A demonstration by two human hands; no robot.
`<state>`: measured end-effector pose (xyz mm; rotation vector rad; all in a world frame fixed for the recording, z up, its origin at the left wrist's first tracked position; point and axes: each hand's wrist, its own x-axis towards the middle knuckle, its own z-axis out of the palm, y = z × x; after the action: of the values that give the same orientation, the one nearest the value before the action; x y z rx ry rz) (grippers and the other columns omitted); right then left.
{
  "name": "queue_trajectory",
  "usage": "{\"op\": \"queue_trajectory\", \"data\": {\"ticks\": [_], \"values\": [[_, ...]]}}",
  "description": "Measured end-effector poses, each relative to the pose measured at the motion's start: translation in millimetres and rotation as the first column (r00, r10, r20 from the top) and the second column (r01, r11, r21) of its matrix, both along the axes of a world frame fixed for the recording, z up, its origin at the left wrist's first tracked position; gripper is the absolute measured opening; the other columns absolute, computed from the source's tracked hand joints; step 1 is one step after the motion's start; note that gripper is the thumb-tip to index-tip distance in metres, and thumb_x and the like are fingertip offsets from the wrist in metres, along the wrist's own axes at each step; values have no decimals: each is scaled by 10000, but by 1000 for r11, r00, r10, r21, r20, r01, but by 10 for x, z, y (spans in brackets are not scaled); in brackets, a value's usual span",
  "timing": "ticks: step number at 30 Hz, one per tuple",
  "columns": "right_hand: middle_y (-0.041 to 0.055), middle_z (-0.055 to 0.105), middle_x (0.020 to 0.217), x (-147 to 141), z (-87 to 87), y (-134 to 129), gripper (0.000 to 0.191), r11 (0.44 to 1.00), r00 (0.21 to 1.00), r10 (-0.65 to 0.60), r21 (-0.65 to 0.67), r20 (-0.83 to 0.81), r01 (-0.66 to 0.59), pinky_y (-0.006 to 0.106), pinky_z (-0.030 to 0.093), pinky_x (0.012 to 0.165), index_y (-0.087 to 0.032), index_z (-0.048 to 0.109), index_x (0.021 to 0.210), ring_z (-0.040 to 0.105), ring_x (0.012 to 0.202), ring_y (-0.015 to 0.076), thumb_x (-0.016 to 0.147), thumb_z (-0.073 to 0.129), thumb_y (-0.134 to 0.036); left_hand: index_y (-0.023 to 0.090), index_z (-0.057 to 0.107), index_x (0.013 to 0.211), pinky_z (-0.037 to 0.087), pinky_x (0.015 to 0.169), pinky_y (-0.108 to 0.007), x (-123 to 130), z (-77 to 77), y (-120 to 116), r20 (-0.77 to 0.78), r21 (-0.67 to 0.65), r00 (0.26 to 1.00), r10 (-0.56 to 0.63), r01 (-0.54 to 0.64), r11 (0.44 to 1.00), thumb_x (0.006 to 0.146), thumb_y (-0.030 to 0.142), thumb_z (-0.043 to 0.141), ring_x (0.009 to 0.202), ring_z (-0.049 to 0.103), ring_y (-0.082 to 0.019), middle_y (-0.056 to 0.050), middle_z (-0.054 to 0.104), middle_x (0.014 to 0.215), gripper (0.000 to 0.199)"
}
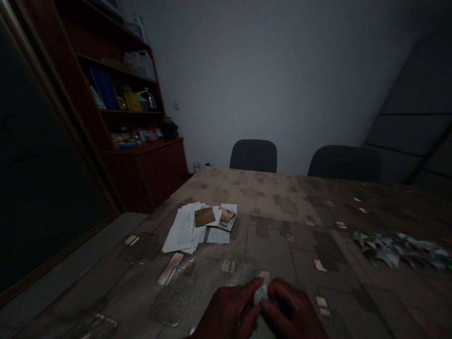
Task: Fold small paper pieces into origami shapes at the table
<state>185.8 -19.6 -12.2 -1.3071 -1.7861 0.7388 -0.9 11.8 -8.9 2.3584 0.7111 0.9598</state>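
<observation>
Near the front edge of the patterned tablecloth (261, 229), a small pale piece of what looks like paper (260, 294) is pinched between my two hands. My left hand (231, 308) grips it from the left, with thumb and fingers pressed together. From the right, my right hand (291, 306) holds the same piece with curled fingers. The hands almost touch. Details of the piece are too dark and small to tell.
Printed sheets (183, 228) with photo-like cards (205, 216) lie beyond my hands to the left. A row of crumpled or folded papers (402, 249) is at the right. Two dark chairs (253, 155) stand behind the table; a shelf unit (158, 165) is at the back left.
</observation>
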Motion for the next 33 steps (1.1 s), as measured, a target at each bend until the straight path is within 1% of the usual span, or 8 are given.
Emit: {"op": "queue_trajectory", "data": {"ticks": [3,8,10,12,14,20,29,33], "values": [[-49,445,630,-8,19,-15,209,1000,1000,-8,4,13,8,222,364,555,-221,458,672,459,585,140,859,534,-277,45,554,1288,534,548,-234,-7,33,-6,-27,25,1000,-5,5,1000,862,138,479,545,677,-186,-128,749,767,442],[-29,479,659,-18,23,-26,208,999,1000,-17,-32,-10,16,231,385,571,-208,513,710,488,617,154,884,501,-321,145,367,1417,568,653,-235,-21,52,5,4,100,1000,6,-6,995,862,74,502,715,730,-189,-133,749,1006,576],[-36,455,644,-17,20,-18,222,998,999,-30,-59,-33,28,229,377,557,-211,495,698,473,603,151,881,498,-337,160,420,1346,575,665,-242,-20,73,11,8,165,1000,23,-24,986,871,77,503,729,735,-195,-119,750,979,489],[-48,426,624,-15,18,-7,230,996,998,-34,-78,-52,30,226,362,544,-218,464,680,450,586,145,866,509,-345,168,526,1165,575,615,-237,-11,105,15,3,228,999,33,-33,973,898,104,489,664,730,-192,-90,751,864,277],[-53,413,615,-17,19,2,233,995,997,-37,-91,-65,31,225,356,546,-220,450,673,438,583,143,857,516,-348,168,555,1059,570,554,-231,5,136,21,14,285,999,44,-46,957,939,147,463,594,719,-186,-71,740,775,152],[-47,414,622,-24,4,14,260,993,992,-67,-106,-108,55,227,366,558,-222,437,659,431,606,149,853,531,-369,121,527,1187,592,544,-251,22,151,52,64,405,997,31,-55,913,1000,213,428,606,735,-197,-113,760,816,230],[-36,434,645,5,-22,0,269,988,986,-51,-151,-157,27,239,395,590,-212,472,681,440,631,158,870,519,-398,106,535,1223,597,555,-278,21,94,45,27,331,999,20,-28,943,967,174,453,609,735,-221,-132,755,816,277],[-42,442,624,12,-50,14,249,993,988,-47,-118,-144,30,230,391,571,-210,480,671,453,603,151,855,539,-367,104,572,1198,578,542,-259,45,92,34,54,273,998,27,-40,961,927,143,478,571,719,-210,-126,751,778,290]]}}
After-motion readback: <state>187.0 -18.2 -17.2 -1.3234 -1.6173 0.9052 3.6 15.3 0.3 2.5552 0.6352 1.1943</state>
